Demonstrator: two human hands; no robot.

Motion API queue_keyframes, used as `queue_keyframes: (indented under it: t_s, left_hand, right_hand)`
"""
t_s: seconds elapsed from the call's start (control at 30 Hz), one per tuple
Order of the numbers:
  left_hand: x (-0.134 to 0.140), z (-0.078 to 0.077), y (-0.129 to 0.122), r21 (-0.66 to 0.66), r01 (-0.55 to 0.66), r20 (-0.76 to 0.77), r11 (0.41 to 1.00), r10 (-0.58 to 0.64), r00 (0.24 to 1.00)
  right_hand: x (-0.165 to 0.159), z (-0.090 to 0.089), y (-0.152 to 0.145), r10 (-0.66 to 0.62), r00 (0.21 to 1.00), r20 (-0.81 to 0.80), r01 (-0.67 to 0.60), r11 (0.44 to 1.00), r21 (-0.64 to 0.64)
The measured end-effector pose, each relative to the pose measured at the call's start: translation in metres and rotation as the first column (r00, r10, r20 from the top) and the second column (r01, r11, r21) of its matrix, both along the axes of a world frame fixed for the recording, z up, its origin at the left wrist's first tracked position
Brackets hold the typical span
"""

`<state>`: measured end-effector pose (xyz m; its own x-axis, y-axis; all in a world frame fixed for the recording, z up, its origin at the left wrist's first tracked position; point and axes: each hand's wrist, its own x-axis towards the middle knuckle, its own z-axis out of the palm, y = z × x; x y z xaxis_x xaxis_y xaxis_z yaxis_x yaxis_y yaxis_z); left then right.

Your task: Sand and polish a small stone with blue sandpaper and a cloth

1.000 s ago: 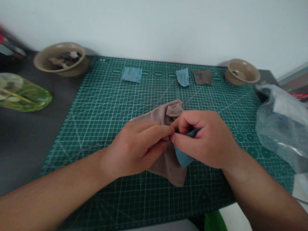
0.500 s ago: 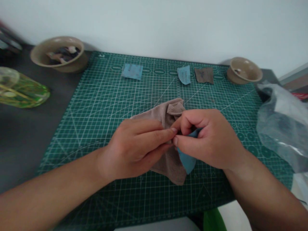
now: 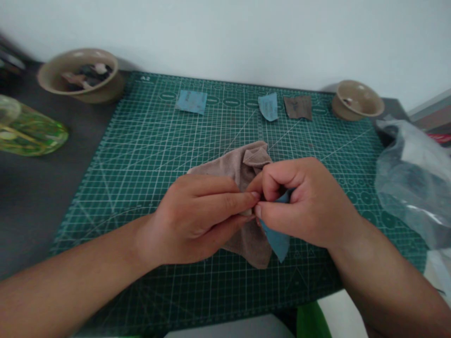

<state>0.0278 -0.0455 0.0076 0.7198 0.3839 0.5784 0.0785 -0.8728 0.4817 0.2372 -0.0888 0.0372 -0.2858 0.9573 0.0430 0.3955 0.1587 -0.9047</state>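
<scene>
The left hand's (image 3: pixel 197 216) thumb and forefinger are pressed together on a small pale piece (image 3: pixel 247 212), mostly hidden, so I can't tell what it is. Right up against them, the right hand (image 3: pixel 303 202) has thumb and forefinger brought together in a pinch, tips almost meeting the left ones; what lies between them I can't make out. A blue piece (image 3: pixel 280 237) is caught under the right hand's curled fingers, its corner pointing down over the cloth's lower side.

The cloth (image 3: pixel 225 166) lies beneath both hands, rumpled, one corner folded over at the top. To me the step in hand looks like fine fingertip work on the pale piece; the next move would call for a steady left pinch and a small, careful pull or turn from the right.

Above the cloth, a broad stretch of mat (image 3: pixel 218 126) runs up to two blue packets (image 3: pixel 192 102) (image 3: pixel 268 107) and a brown packet (image 3: pixel 298 107), giving room to reach forward. On the left, the mat's edge stops short of the big bowl (image 3: pixel 102 91) and the green jar (image 3: pixel 38 131). Rightward it's tighter: a plastic bag (image 3: pixel 405 173) overlaps the edge, below the small bowl (image 3: pixel 347 112). Both forearms cross the near side.
</scene>
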Motion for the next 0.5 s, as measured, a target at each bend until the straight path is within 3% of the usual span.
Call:
queue_keyframes:
  t_s: [0.27,0.5]
  left_hand:
    - [-0.0022,0.0034,-0.0019,-0.049,-0.010,-0.005,0.999,0.010,1.000]
    - [-0.0047,0.0091,-0.0045,-0.181,-0.003,0.044,0.984,0.012,0.999]
  right_hand:
    - [0.0009,0.0001,-0.0011,0.006,1.000,-0.019,-0.006,1.000,0.008]
    - [-0.0001,0.0023,-0.0011,0.002,0.991,-0.136,-0.008,0.999,-0.043]
